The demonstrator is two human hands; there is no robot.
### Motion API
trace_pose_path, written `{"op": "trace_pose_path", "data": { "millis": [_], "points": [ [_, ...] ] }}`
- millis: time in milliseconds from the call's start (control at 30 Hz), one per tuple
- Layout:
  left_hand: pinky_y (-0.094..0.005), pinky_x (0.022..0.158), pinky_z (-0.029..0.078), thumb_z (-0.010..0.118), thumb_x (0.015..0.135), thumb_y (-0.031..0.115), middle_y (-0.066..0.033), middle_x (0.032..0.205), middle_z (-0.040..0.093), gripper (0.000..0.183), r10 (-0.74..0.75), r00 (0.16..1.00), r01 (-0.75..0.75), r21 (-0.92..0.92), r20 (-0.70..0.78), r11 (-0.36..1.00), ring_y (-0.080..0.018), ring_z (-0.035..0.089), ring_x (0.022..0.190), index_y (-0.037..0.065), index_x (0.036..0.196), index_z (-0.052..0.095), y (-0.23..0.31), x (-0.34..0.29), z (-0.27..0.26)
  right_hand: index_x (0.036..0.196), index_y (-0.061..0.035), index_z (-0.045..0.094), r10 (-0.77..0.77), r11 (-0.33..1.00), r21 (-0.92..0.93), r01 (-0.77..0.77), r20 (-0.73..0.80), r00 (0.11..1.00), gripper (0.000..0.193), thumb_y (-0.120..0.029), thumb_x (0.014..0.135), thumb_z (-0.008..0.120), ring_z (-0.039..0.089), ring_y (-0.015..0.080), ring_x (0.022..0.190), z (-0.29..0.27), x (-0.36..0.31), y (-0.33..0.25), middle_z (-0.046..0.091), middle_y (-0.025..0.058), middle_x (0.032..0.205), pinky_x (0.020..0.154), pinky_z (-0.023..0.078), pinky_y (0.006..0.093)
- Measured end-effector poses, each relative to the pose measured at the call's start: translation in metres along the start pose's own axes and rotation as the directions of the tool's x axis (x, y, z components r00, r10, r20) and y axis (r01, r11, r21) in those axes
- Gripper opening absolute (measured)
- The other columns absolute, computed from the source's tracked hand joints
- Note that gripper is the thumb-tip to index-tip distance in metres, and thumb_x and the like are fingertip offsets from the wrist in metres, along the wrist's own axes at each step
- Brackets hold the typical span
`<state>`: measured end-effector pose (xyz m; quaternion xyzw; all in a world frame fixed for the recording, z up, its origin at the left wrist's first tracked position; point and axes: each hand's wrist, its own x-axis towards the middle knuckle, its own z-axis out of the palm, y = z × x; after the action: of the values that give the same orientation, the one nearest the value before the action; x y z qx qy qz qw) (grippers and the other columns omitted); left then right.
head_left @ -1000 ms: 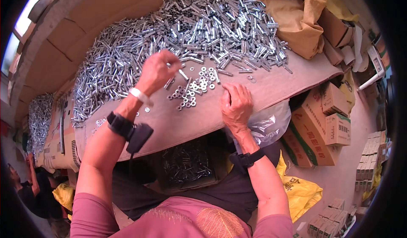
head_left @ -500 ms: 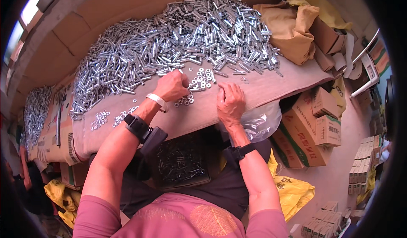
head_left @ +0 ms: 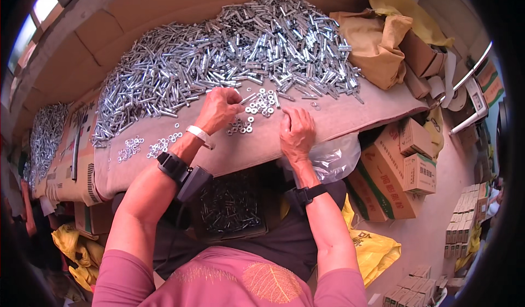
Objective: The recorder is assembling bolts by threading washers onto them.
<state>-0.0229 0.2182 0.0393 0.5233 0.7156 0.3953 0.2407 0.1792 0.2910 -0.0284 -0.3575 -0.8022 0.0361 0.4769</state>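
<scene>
My left hand [head_left: 219, 110] is above the pinkish cloth with thumb and fingers pinched. A short silvery metal pin [head_left: 248, 98] sticks out from its fingertips toward the right. Just right of it lies a cluster of flat washers [head_left: 262, 102], with small nuts [head_left: 238, 125] nearer to me. My right hand [head_left: 298, 135] rests by the cloth's near edge, right of the washers. Its fingers are curled down, and whatever they may hold is hidden. Behind both hands spreads a large heap of metal pins [head_left: 235, 50].
More nuts [head_left: 164, 144] and thin rings [head_left: 130, 149] lie in groups at the left of the cloth [head_left: 229, 156]. A dark bin [head_left: 229, 208] of metal parts is below the edge. Clear plastic bag [head_left: 336, 156] and cartons [head_left: 383, 170] stand at the right.
My left hand has shifted slightly left, away from the washers, and the pin at its fingertips now shows. My right hand has barely moved.
</scene>
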Motion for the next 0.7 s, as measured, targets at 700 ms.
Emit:
{"op": "trace_pose_path", "data": {
  "millis": [700],
  "points": [
    [-0.0183,0.059,0.042,0.06,0.091,0.006,-0.0037,0.084,0.063,0.016,-0.354,0.636,0.157,-0.334,-0.686,0.929,-0.0069,0.051,0.063,-0.001,0.105,0.063,-0.086,-0.273,-0.105,0.105,-0.0062,0.06,0.355,0.932,-0.053,-0.359,0.334,0.873,0.033,-0.025,0.079,0.065,0.064,0.0353,0.084,0.001,0.037,-0.007,0.066,0.0134,0.092,0.074,0.048,0.0467]
  ]
}}
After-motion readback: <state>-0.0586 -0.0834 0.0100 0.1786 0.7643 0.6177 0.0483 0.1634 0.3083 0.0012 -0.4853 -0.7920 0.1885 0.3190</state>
